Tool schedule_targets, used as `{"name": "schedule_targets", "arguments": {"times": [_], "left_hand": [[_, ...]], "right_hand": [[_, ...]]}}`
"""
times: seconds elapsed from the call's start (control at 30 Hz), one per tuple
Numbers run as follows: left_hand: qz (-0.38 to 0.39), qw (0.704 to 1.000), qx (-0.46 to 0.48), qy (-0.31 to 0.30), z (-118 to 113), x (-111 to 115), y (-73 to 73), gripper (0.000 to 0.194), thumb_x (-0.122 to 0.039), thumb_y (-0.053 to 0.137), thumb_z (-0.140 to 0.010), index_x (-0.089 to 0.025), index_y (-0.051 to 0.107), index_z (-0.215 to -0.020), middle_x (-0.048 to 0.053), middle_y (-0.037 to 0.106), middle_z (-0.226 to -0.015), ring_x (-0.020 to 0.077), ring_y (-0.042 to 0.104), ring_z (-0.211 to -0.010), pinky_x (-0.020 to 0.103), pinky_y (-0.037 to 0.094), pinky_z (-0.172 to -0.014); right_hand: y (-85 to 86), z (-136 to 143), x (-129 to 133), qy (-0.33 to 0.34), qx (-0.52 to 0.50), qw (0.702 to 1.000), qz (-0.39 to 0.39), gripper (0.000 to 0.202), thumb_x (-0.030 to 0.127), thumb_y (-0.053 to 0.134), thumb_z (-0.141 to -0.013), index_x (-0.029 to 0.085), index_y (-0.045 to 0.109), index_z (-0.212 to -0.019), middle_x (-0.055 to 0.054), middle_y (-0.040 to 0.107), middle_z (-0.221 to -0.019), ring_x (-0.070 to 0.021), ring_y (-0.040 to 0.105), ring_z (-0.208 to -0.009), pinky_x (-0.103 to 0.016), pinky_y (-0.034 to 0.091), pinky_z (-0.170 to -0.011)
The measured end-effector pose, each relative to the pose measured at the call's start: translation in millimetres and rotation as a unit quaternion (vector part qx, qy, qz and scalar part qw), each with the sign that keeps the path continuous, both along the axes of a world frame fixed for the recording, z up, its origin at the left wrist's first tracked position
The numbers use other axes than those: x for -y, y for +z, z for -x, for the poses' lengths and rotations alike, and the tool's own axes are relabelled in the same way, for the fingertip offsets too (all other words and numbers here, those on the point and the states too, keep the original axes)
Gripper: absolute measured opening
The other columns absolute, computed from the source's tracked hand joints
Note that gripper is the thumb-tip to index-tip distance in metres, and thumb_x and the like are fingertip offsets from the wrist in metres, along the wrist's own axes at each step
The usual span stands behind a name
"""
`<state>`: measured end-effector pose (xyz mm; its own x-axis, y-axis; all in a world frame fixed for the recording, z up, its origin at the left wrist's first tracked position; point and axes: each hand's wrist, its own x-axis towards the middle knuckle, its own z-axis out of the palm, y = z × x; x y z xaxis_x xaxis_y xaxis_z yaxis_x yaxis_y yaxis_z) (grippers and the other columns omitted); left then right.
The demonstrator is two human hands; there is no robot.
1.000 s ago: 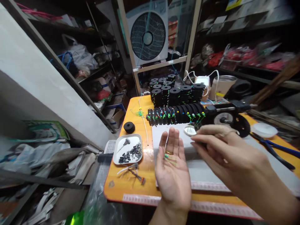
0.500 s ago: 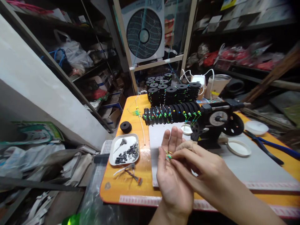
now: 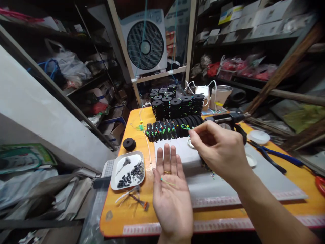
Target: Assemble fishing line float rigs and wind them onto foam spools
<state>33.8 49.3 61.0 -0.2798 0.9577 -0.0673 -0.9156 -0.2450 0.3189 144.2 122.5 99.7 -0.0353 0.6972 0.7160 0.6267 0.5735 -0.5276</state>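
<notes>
My left hand [image 3: 172, 193] lies palm up with its fingers stretched out, a ring on one finger. Across the palm rests a short green knotted thread [image 3: 168, 182]. In front of the machine, my right hand [image 3: 215, 145] pinches a green thread loop [image 3: 185, 127] between thumb and fingertips. Just behind that loop runs a horizontal row of black ribbed spools [image 3: 162, 130], with small coloured beads and green knots along its front. The right hand covers part of the black winding machine [image 3: 228, 118] holding the row.
Stacked black spools [image 3: 175, 105] stand at the table's back. To the left are a loose black spool [image 3: 129, 144], a white tray [image 3: 113, 181] of small black parts, and wire bits [image 3: 138, 196]. Blue-handled pliers [image 3: 281, 152] lie right; a box fan [image 3: 145, 47] faces the table.
My right hand has lifted away from the left palm, up and toward the spool row, with a green thread loop in its fingers. The left hand has flattened, and the view has shifted.
</notes>
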Motion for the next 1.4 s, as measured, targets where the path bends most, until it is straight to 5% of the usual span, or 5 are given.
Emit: {"name": "schedule_targets", "arguments": {"times": [0.33,0.5,0.83,1.1,1.4], "left_hand": [[0.003,1.0,-0.014,0.004,3,-4,-2.5,0.047,-0.031,0.03,-0.106,-0.023,0.074,-0.119,0.004,0.064,-0.141,0.0188,0.05,-0.139,0.032,0.042,-0.116],[0.005,1.0,-0.002,-0.008,1,-5,0.6,0.046,-0.032,0.032,-0.106,-0.021,0.075,-0.114,0.008,0.064,-0.14,0.0214,0.051,-0.138,0.034,0.042,-0.116],[-0.03,0.995,0.022,-0.091,-11,1,5.8,0.049,-0.039,0.028,-0.105,-0.027,0.073,-0.118,0.005,0.067,-0.136,0.0202,0.054,-0.136,0.033,0.041,-0.115],[-0.006,0.998,0.028,-0.05,-4,0,2.6,0.045,-0.046,0.037,-0.102,-0.024,0.074,-0.114,0.009,0.068,-0.132,0.0256,0.06,-0.129,0.041,0.043,-0.113],[0.088,0.994,0.025,0.061,12,-3,-2.1,0.042,-0.032,0.037,-0.103,-0.018,0.076,-0.098,0.009,0.074,-0.105,0.0213,0.07,-0.105,0.039,0.052,-0.104]], "right_hand": [[-11.1,-8,15,0.053,0.075,0.996,0.018,0.015,0.017,0.063,-0.091,0.019,0.06,-0.076,0.003,0.061,-0.061,-0.0097,0.054,-0.05,-0.024,0.04,-0.052],[-21.1,-17,41,0.06,0.083,0.995,-0.014,0.009,0.014,0.061,-0.093,0.018,0.062,-0.101,-0.004,0.064,-0.091,-0.0093,0.056,-0.06,-0.023,0.046,-0.056],[-20.8,8,62,0.237,0.045,0.968,0.063,0.014,0.008,0.056,-0.094,0.019,0.062,-0.101,-0.006,0.065,-0.095,-0.0151,0.065,-0.084,-0.025,0.055,-0.07],[-21.4,5,54,0.223,-0.003,0.975,0.007,0.015,0.004,0.057,-0.092,0.018,0.062,-0.095,-0.003,0.064,-0.087,-0.0107,0.061,-0.075,-0.021,0.05,-0.064],[-4.9,5,13,0.07,-0.019,0.997,-0.029,0.014,0.015,0.062,-0.092,0.018,0.059,-0.078,0.002,0.052,-0.068,-0.0098,0.048,-0.058,-0.024,0.039,-0.055]]}}
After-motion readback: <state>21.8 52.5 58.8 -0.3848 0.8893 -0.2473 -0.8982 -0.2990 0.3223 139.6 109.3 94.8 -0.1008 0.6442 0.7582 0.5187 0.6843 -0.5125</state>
